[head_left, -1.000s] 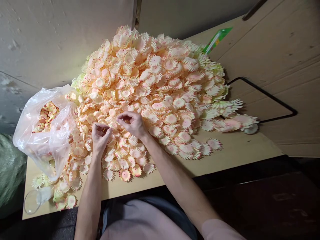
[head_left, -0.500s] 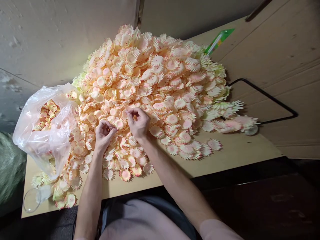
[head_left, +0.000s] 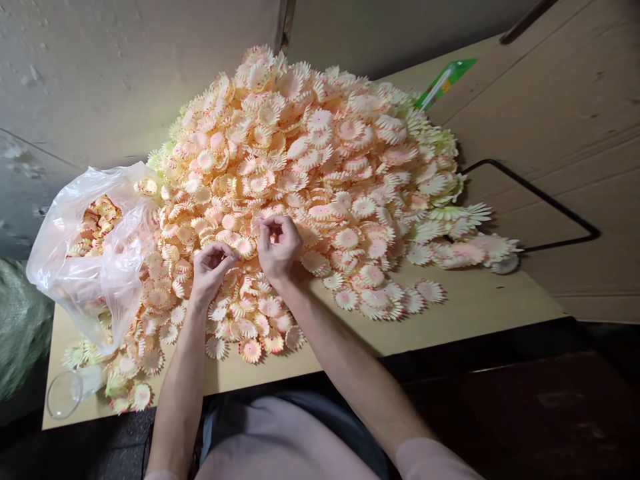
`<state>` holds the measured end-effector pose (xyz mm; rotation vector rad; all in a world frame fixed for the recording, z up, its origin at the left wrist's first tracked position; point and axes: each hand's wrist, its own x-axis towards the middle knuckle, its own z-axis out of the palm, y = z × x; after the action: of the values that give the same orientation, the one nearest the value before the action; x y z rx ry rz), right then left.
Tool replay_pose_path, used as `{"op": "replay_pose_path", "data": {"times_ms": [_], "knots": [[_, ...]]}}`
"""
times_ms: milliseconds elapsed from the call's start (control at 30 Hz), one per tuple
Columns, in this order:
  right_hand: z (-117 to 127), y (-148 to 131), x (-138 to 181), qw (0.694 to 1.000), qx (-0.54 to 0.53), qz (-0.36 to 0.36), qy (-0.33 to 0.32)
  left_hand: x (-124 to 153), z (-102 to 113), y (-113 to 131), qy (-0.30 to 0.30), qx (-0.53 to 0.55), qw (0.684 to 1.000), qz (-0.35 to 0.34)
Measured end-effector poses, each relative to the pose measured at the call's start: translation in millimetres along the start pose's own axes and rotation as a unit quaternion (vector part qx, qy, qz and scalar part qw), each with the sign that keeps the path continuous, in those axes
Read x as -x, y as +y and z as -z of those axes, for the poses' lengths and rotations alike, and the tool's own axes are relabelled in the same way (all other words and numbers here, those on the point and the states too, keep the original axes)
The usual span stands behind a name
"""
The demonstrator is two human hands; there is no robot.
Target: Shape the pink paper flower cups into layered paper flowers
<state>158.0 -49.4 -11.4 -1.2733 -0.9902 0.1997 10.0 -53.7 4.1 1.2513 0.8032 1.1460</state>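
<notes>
A large heap of cream and pink artificial flower pieces with frilled edges covers much of the table. At the front of it, my left hand is closed, thumb and fingertips pressed together just beside one round flower piece. Higher and to the right, my right hand is also closed in a pinch, its fingertips over the heap. Anything in either pinch is too small to make out. The hands are a short distance apart.
A clear plastic bag holding red-and-yellow pieces lies at the left. Near the table's left front corner, a transparent cup rests on its side. A green packet stands behind the heap, and a black metal rod lies right.
The whole view has shifted slightly. Both hands keep their pinched shape near the same spots; the right-hand fingers look slightly more raised and curled.
</notes>
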Motion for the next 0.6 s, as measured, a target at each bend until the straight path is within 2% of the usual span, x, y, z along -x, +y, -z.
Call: {"op": "replay_pose_path", "data": {"times_ms": [100, 300, 433, 533, 600], "knots": [[-0.7, 2.0, -0.1, 0.999, -0.034, -0.013, -0.032, 1.2, 2.4, 1.4, 0.009, -0.011, 1.000, 0.012], [-1.6, 7.3, -0.3, 0.993, -0.084, -0.004, -0.082, 0.3, 5.0, 3.2, 0.066, -0.018, 0.998, 0.016], [-0.9, 6.2, -0.2, 0.990, -0.081, 0.053, -0.098, -3.9, 1.9, 2.2, 0.091, -0.025, 0.996, -0.003], [-0.3, 5.5, -1.8, 0.988, -0.040, 0.113, -0.095, -4.7, -0.8, -0.1, 0.067, -0.025, 0.997, 0.004], [0.1, 8.0, -5.1, 0.989, -0.015, 0.124, -0.080, -2.8, -1.6, -2.5, 0.065, -0.035, 0.997, -0.012]]}}
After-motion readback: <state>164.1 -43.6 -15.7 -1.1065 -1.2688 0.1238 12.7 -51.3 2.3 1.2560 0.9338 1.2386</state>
